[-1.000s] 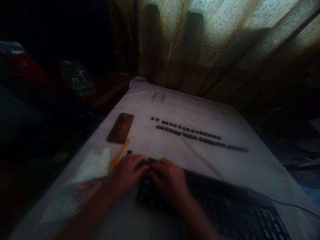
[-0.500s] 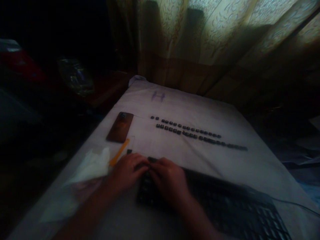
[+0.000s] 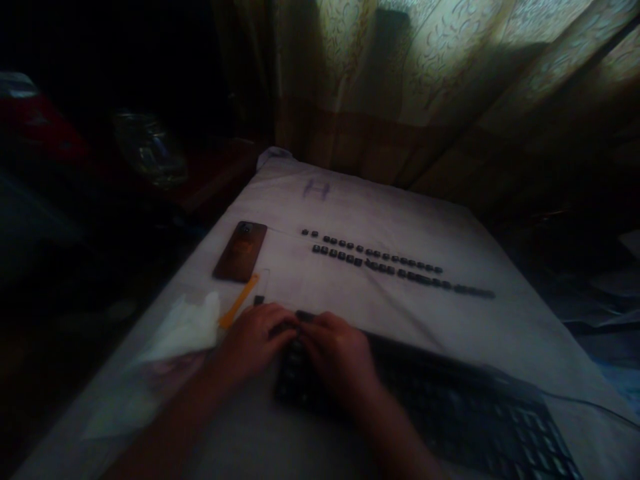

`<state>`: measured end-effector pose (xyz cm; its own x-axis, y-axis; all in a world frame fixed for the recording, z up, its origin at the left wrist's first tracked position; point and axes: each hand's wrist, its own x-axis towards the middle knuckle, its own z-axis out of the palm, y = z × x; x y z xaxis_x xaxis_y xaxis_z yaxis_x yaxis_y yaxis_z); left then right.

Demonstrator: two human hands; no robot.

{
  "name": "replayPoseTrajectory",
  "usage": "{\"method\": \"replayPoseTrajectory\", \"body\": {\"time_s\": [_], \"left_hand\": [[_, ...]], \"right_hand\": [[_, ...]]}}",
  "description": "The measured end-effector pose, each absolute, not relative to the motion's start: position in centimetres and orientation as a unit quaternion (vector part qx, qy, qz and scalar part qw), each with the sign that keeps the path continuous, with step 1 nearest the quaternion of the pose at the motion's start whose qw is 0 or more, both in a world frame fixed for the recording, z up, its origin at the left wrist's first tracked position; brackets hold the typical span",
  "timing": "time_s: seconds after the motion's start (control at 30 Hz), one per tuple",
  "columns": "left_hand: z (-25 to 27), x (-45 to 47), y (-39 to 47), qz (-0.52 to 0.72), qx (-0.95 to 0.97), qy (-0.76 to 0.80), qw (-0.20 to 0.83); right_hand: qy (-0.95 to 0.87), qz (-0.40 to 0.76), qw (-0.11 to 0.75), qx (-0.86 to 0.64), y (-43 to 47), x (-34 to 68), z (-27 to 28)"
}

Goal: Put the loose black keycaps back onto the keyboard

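A black keyboard lies at an angle on the cloth-covered table, its left end under my hands. My left hand is at its upper left corner, thumb and fingers pinched together. My right hand rests over the keys, its closed fingertips meeting those of the left. Whatever is between the fingertips is too small and dark to make out. Beyond the keyboard, loose black keycaps lie in two long rows, a far row and a near row. A single dark keycap-like piece sits just past my left hand.
A phone lies back down at the left, near an orange flat tool. Crumpled whitish wrapping is beside my left forearm. The keyboard's cable runs off right. A patterned curtain hangs behind the table.
The whole view has shifted slightly, so the table things appear a little higher. Both hands keep the same closed pose at the keyboard's corner.
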<state>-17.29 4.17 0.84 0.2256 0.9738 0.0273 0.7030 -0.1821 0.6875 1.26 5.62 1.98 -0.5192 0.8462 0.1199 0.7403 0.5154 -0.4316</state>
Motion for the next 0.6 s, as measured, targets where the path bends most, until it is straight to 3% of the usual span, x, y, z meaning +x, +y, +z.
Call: {"method": "replayPoseTrajectory", "body": {"time_s": [0.6], "left_hand": [[0.79, -16.61, 4.04, 0.256, 0.696, 0.603, 0.294]], "right_hand": [[-0.907, 0.067, 0.063, -0.411, 5.81, 0.83, 2.80]]}}
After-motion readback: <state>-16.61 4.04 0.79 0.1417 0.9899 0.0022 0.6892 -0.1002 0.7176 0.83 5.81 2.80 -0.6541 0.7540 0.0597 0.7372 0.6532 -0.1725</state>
